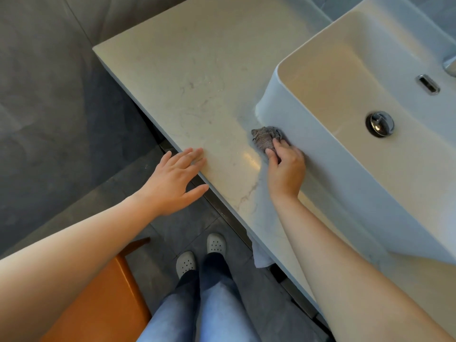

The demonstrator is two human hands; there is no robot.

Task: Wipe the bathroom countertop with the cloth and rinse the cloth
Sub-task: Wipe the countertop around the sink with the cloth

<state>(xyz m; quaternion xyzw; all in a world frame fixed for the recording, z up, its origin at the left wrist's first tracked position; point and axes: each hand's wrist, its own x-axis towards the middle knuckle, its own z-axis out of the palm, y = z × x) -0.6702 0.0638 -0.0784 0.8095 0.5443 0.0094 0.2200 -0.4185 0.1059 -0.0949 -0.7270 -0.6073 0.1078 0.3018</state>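
Wiping looks to be under way rather than finished. Right of centre in the frame, the right hand presses a bunched grey cloth onto the pale stone countertop, fingers closed over the cloth's near end, right where the counter meets the outer wall of the white basin. The left hand sits at centre left with its fingers spread flat and nothing in it; the fingertips lie over the counter's front edge, though whether they bear weight cannot be told.

A glossy patch just beside the cloth suggests dampness there, so that strip near the basin has probably been covered. The wide stretch of counter toward the upper left shows faint marks and scattered specks and reads as not yet wiped, though veining in the stone makes this uncertain.

Rinsing has not begun by this evidence: the basin is dry-looking, the drain is clear, and no water runs from the tap at the right edge.
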